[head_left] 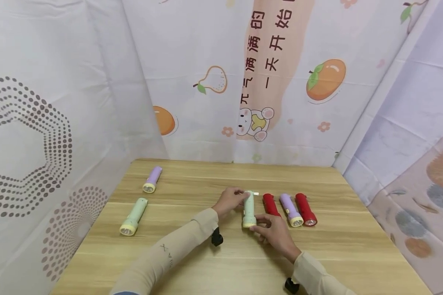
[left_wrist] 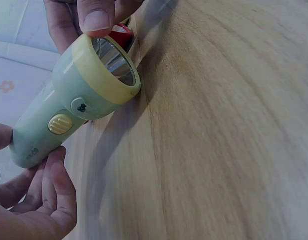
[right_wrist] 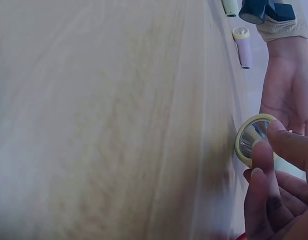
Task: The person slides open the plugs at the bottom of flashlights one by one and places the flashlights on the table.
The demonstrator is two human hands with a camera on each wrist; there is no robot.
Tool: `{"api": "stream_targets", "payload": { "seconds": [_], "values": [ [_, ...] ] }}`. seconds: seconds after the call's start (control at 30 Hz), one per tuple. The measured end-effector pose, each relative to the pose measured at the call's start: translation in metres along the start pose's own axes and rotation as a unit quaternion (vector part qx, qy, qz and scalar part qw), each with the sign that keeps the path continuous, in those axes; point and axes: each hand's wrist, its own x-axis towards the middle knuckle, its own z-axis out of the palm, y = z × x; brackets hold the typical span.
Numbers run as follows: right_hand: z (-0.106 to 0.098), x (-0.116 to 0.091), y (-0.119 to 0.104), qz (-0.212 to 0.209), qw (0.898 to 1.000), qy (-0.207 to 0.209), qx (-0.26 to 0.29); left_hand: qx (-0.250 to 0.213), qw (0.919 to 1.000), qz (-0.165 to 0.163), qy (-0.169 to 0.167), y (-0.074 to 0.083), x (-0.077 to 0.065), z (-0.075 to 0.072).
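Pale green, 1 yellow-rimmed cylindrical flashlight (head_left: 249, 209) is pointing lens-end nearward in the head view, long axis running near to far, left of 3 red and purple cylindrical flashlights (head_left: 289, 209). Left wrist view: thumb and fingers of the left hand (left_wrist: 41, 205) are pinching its tail. Right wrist view: the right hand's (right_wrist: 293, 190) are pinching its rim.

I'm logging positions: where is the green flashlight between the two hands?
In the head view, the green flashlight is just right of centre, left hand at its tail, right hand at its lens end, the nearest red flashlight to its right.
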Motion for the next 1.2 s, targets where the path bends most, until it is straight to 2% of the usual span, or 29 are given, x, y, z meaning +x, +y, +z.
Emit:
{"api": "stream_targets", "payload": {
  "seconds": [0.33,0.73,1.2],
  "values": [
    [-0.001,0.002,0.0,-0.011,0.997,0.047,-0.057,0.015,0.9991,-0.03,0.026,-0.004,0.009,0.006],
    [-0.007,0.0,-0.003,-0.032,0.993,0.063,-0.098,0.033,0.9974,-0.049,0.04,-0.004,0.017,0.012],
    [-0.013,-0.001,0.002,-0.045,0.99,0.07,-0.114,0.038,0.9958,-0.081,0.02,0.003,0.025,0.014]
  ]
}}
